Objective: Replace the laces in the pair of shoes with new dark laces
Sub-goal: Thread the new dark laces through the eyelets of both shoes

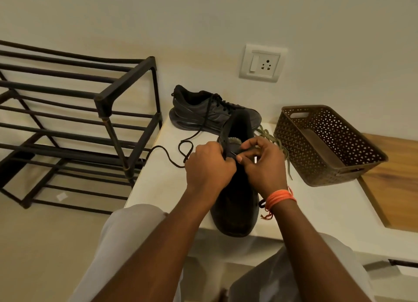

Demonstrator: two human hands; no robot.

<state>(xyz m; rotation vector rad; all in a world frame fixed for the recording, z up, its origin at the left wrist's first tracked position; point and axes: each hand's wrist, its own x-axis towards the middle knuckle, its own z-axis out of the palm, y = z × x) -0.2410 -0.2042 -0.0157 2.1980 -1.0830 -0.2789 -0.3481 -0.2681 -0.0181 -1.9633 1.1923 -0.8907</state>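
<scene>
Here the left hand (209, 163) is curled around the left side of the near shoe (236, 202) at its eyelets, while the right hand (262, 163) pinches the stiff tip of the dark lace (181, 146) between thumb and forefinger, just beside the left hand's fingers. An orange thread band (279, 198) wraps the right wrist. The near shoe stands on a pale ledge (162, 181) with its toe toward the person and its tongue raised. From the hands the dark lace runs left in loose loops across the ledge. Beyond the near shoe lies the second shoe (203, 109), on its sole against the wall, with a dark lace threaded through it. A pale greenish lace (279, 143) lies on the ledge to the right of the hands, near a brown perforated basket (328, 143). To the left stands a dark metal rack (74, 120), and a switch and socket plate (261, 63) sits on the wall.
</scene>
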